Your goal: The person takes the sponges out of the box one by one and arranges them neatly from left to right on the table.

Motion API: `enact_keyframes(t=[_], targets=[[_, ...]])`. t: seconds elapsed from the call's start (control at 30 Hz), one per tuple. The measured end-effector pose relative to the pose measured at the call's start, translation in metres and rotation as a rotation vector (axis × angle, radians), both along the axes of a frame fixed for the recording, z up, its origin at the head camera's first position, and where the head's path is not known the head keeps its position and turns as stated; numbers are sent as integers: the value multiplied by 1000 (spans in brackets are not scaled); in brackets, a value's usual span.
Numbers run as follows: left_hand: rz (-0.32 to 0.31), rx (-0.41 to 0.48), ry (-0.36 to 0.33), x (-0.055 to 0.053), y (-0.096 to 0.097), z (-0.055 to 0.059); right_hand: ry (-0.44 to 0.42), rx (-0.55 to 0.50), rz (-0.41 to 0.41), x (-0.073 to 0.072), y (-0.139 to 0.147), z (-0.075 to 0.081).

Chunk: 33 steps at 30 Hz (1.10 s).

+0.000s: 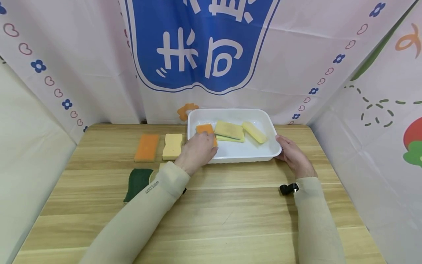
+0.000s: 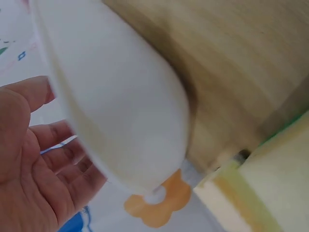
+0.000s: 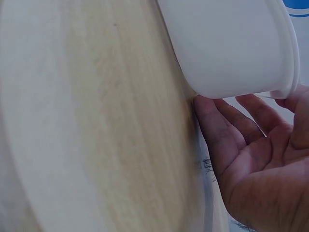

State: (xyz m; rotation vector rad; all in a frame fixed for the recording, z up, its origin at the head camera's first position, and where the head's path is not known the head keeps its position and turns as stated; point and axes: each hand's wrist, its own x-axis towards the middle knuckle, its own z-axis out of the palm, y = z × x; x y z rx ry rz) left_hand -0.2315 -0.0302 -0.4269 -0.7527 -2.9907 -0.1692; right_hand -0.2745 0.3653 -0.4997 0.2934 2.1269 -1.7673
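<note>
A white plastic tray (image 1: 244,153) stands near the back of the table. My left hand (image 1: 197,150) reaches over its front left rim, fingers bent on an orange sponge (image 1: 205,128) inside. The tray wall hides those fingertips in the left wrist view. Beside it in the tray lie a flat yellow sponge (image 1: 229,129), overlapping another yellow piece (image 1: 232,139), and a longer yellow sponge (image 1: 254,132). At the tray's front right corner my right hand (image 1: 293,154) holds the rim, thumb on the edge, fingers against the outer wall (image 3: 231,48).
Left of the tray lie another orange sponge (image 1: 147,147) and a cream, notched sponge (image 1: 172,146). Nearer are a dark green scouring pad (image 1: 138,182) and pale pieces partly behind my left forearm. A printed curtain (image 1: 224,101) hangs behind the tray.
</note>
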Motion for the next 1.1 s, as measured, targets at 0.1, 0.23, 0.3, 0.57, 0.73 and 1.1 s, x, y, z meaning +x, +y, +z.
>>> enact_keyframes(t=[0.1, 0.23, 0.3, 0.57, 0.73, 1.1], targets=[[-4, -17, -8, -8, 1, -7, 3, 0, 0, 0, 0, 0], [6, -25, -18, -16, 2, -15, 9, -1, 7, 0, -1, 0], [13, -21, -28, -20, 1, -19, 8, 2, 10, -1, -1, 0], [33, -25, -131, -38, -5, -34, 12, 8, 16, -1, -1, 0], [-3, -12, -195, -46, -7, -40, 2, 13, 8, -2, -1, -1], [-74, -29, -196, -53, -11, -47, 5, 11, 15, -2, 0, -1]])
